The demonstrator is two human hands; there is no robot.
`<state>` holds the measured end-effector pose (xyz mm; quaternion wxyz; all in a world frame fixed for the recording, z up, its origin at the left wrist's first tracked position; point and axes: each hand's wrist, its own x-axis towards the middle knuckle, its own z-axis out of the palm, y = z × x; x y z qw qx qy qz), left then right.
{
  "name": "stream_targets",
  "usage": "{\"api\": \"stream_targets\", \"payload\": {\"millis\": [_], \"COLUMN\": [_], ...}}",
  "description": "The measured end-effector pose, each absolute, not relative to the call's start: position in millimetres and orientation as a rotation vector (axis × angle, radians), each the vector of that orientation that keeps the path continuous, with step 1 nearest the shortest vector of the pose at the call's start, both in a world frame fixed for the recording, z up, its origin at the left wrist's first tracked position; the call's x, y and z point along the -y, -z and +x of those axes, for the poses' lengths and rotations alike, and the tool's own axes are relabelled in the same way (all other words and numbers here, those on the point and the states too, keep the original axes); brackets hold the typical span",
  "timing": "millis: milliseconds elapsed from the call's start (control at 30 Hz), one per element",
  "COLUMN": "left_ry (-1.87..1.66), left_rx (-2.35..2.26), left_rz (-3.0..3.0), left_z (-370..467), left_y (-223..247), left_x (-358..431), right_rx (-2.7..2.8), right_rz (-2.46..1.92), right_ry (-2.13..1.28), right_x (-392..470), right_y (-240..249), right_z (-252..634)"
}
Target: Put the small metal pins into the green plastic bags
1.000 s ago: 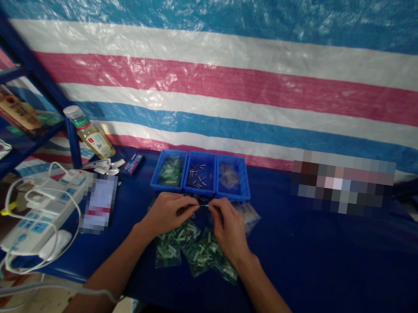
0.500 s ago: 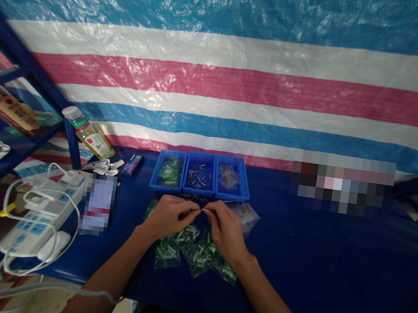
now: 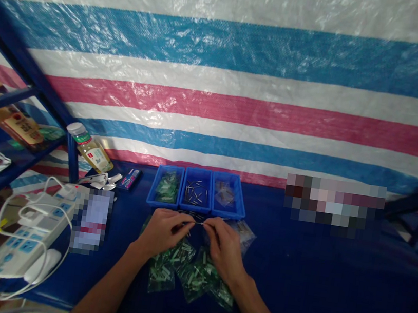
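Note:
My left hand (image 3: 162, 232) and my right hand (image 3: 224, 244) meet near the middle, each pinching one end of a thin metal pin (image 3: 198, 223). Just beyond them stand three blue bins side by side. The left bin (image 3: 163, 204) holds green packets, the middle bin (image 3: 194, 208) holds loose dark pins, and the right bin (image 3: 227, 212) holds clear bags. More pins lie in front of the middle bin. Green packets (image 3: 197, 276) of small parts spread below my hands. A clear bag (image 3: 243, 235) lies beside my right hand.
On the left of the blue table (image 3: 310, 290) are a power strip (image 3: 20, 249) with white cables, a bottle (image 3: 91, 149), a small blue box (image 3: 129, 179) and a blurred item. Another blurred pile sits at the back right. A striped sheet hangs behind.
The view has tilted up, so the table contents sit lower in the picture. My fingertips are slightly farther apart, with more of the thin pin showing between them.

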<state>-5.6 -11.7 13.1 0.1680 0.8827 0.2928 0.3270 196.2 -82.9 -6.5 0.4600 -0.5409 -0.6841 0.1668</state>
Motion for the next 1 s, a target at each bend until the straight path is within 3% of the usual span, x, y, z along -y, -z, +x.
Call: {"api": "stream_targets", "payload": {"millis": [167, 267, 533, 767, 1000], "left_ry": [-1.19, -1.151, -0.984, -0.965, -0.967], "left_rx": [-1.215, -1.338, -0.991, -0.907, -0.884], "left_rz": [2.408, 2.481, 2.665, 2.652, 2.627], "left_z": [-1, 1, -10, -5, -2], "left_y": [-19, -23, -13, -7, -13], "left_x": [-1, -7, 5, 11, 16], "right_rx": [1.542, 1.483, 1.809, 1.975, 1.913], "right_rz": [-1.401, -1.455, -1.495, -1.673, -1.513], "right_ry": [-0.318, -0.242, -0.382, -0.168, -0.163], "right_x": [82, 83, 94, 105, 105], "right_y": [6, -1, -16, 8, 10], "right_z": [203, 216, 266, 267, 258]}}
